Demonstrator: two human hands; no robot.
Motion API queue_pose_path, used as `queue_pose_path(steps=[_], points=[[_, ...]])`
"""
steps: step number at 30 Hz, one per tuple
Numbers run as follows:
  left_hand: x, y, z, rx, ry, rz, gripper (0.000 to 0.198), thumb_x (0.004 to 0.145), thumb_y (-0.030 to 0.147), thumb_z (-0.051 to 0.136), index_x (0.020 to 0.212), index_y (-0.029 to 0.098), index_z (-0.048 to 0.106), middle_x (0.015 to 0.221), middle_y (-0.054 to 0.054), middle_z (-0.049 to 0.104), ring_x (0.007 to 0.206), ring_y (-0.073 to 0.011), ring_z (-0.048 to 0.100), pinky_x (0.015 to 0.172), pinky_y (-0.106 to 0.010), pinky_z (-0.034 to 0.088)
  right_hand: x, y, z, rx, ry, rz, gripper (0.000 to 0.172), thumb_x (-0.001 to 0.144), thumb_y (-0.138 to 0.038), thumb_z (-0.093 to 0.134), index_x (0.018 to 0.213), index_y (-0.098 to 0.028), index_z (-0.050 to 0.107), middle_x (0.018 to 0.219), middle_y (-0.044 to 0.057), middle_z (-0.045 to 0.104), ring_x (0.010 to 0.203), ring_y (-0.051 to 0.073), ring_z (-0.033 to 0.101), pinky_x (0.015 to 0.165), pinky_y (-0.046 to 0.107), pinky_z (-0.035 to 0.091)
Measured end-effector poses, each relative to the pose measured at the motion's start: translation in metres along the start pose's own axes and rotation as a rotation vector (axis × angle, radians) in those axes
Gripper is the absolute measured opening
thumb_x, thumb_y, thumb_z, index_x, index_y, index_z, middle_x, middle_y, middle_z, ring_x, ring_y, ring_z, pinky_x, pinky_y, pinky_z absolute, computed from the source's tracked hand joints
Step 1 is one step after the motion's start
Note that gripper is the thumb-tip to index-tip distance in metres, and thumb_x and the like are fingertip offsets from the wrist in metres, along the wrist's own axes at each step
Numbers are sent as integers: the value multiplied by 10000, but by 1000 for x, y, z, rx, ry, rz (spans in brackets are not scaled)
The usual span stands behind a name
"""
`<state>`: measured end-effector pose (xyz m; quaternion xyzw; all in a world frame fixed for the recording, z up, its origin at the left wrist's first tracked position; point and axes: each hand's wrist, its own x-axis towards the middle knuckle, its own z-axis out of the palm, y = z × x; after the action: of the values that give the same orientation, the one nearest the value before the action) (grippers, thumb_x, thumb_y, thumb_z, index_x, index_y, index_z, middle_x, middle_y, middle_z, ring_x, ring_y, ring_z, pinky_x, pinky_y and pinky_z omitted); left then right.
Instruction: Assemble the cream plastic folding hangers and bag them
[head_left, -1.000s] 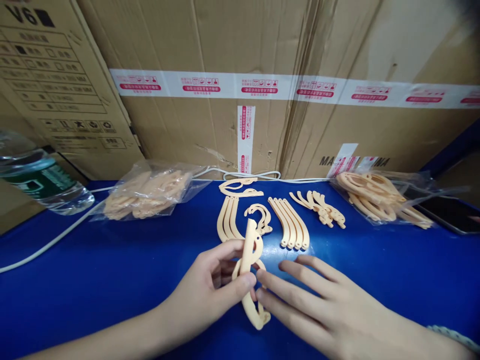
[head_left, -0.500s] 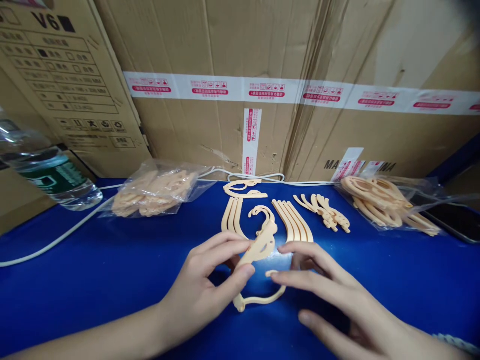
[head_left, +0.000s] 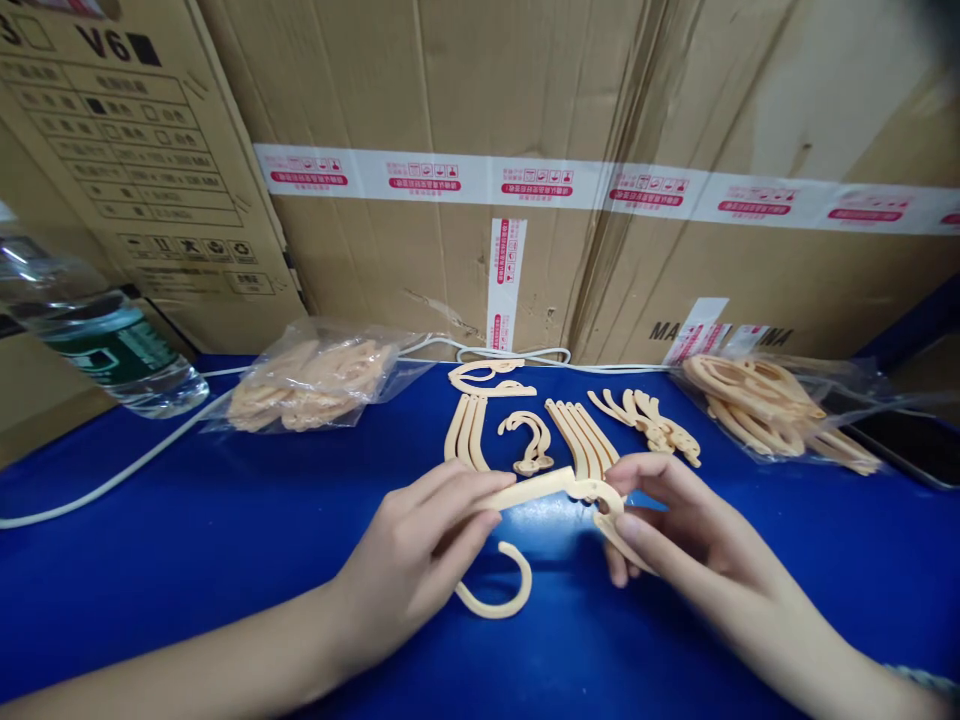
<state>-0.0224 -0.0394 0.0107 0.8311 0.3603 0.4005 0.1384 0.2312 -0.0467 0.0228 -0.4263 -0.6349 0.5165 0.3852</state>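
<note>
Between my hands is a beige plastic folding hanger (head_left: 544, 487). My left hand (head_left: 420, 540) pinches its straight arm between thumb and fingers. Thumb and fingers of my right hand (head_left: 690, 530) are closed on the curved parts at its other end. A curved hook (head_left: 523, 597) hangs below my left fingers; where it joins is hidden. Just behind the hanger lie loose hooks (head_left: 534, 435), with several hanger arms (head_left: 585, 435) to their right and more hanger arms (head_left: 466, 435) to their left.
Smaller beige parts (head_left: 652, 425) lie right of centre, and two pieces (head_left: 491, 378) at the back. Plastic bags of parts stand left (head_left: 322, 385) and right (head_left: 757, 400). A water bottle (head_left: 112, 345), white cable (head_left: 135, 465), phone (head_left: 915, 440) and cardboard boxes (head_left: 420, 270) surround the blue table.
The hanger has swung from a steep slant to nearly level, pointing right. My right hand has closed on its far end. The hook below has turned and moved left.
</note>
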Motion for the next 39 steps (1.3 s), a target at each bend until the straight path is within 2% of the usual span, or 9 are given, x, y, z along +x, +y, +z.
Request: queue_pose_path(steps=[4,10,16,21,24,28,33,37,39], points=[[-5,-7,4,244,-83,223,306,968,105,450,1262,109,532,1060,-118,661,904,-198,668,740,-290,560,2,6,3,-4,-177,109,294,979,-455,505,940,-168,551,733,7,600,513,69,421,488,200,350],[-4,-2,6,524,-106,436,232,966,108,432,1166,72,545,740,-41,646,538,-182,615,422,-288,467,-2,2,9,20,-356,193,348,997,-483,455,893,-156,512,683,-17,541,513,52,376,473,174,298],[0,10,6,606,-216,504,213,922,87,395,1033,79,576,598,-8,569,419,-187,535,343,-308,380,-4,-1,19,266,-524,404,496,927,-630,471,1065,-154,487,563,-38,571,321,39,389,316,118,289],[-3,11,8,632,-299,495,198,916,101,409,1004,74,584,603,-15,587,418,-193,566,339,-320,386,-8,2,23,132,-478,448,596,874,-721,450,992,-144,535,492,-54,534,268,37,355,274,112,242],[-4,13,9,640,-328,491,199,925,118,411,986,68,594,606,-26,595,411,-199,569,335,-328,381,-11,2,24,-36,-442,375,545,927,-678,386,933,-154,534,501,-49,529,285,37,371,293,117,234],[-4,15,8,654,-323,493,203,925,114,406,973,66,598,602,-34,601,401,-197,564,337,-326,359,-13,-1,24,-307,-380,129,466,1005,-502,366,681,-179,454,517,-19,533,347,50,438,353,155,281],[-4,16,7,647,-280,491,236,964,133,360,962,78,590,597,-36,607,406,-181,557,371,-302,304,-17,-5,24,-623,-304,-152,356,1025,-330,348,721,-194,474,569,-8,557,469,100,512,471,228,339],[-6,13,8,483,-333,306,351,1018,177,247,808,171,528,540,8,558,376,-143,477,392,-283,235,-22,-7,22,-764,-269,-373,324,1030,-266,323,796,-196,537,644,21,604,516,130,551,495,249,372],[-6,12,8,372,-311,197,388,1036,228,208,773,192,491,529,27,522,381,-127,433,412,-274,225,-21,-9,21,-767,-238,-382,319,1031,-268,330,809,-197,548,646,19,600,526,138,556,505,251,386]])
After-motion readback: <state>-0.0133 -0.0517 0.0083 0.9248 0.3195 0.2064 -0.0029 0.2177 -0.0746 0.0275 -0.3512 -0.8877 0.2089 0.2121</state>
